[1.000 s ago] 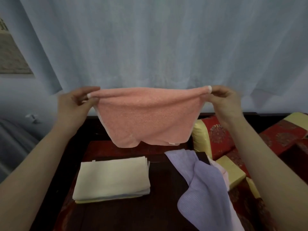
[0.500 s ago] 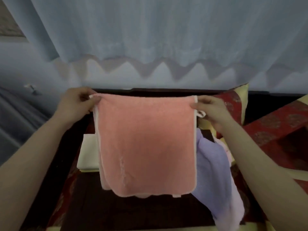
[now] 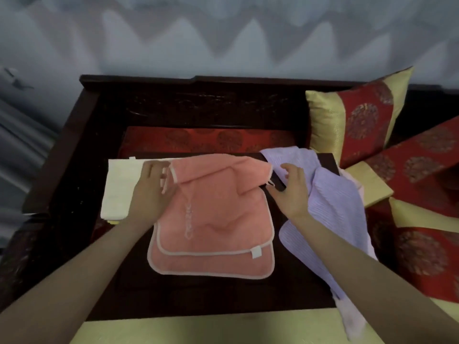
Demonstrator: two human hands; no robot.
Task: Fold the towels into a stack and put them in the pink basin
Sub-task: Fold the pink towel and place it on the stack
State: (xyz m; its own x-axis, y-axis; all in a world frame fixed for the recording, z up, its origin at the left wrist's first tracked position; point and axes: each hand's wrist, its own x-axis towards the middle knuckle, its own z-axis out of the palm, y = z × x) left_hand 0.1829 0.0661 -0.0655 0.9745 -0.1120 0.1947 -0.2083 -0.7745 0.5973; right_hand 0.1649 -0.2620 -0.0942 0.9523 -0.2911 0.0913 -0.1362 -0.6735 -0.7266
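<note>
A salmon-pink towel (image 3: 213, 227) with white piping lies folded in half on the dark wooden table (image 3: 223, 294). Its far edge is rumpled and partly rolled over. My left hand (image 3: 151, 192) hovers at the towel's far left corner with its fingers loosely extended. My right hand (image 3: 290, 192) is spread beside the far right corner, next to the towel's small hanging loop, and holds nothing. A folded cream towel stack (image 3: 116, 189) sits to the left, partly under my left hand. A rumpled lilac towel (image 3: 332, 194) drapes over the table's right edge. No pink basin is in view.
Red and gold cushions (image 3: 360, 115) lie at the right and behind the table. A dark carved wooden frame (image 3: 198, 100) runs along the back. A pale curtain (image 3: 223, 33) hangs beyond it. A yellow-green strip (image 3: 198, 328) borders the near edge.
The pink towel, held up stretched between both hands, has come down flat onto the table, doubled over. Both hands have let go of its far corners. The view has tilted down.
</note>
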